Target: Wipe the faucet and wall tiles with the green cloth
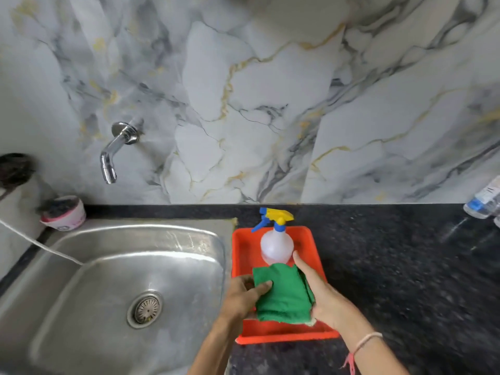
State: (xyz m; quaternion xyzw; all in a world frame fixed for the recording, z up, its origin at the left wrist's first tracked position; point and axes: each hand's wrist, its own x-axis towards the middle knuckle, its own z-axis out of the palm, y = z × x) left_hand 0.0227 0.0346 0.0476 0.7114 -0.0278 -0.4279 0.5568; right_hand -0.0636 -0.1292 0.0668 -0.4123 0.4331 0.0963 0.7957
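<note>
From the head view, the work looked barely begun. Both hands held the green cloth over the red tray on the dark worktop: the left hand pinched its left edge with the thumb on top, and the right hand cupped its right side, fingers loosely spread. A spray bottle stood in the tray just behind the cloth. The faucet jutted from the marble-patterned wall tiles above the steel sink, well apart from the cloth. Neither faucet nor tiles was being touched, so by my judgement both wiping steps remained; whether they were already sprayed could not be told.
</note>
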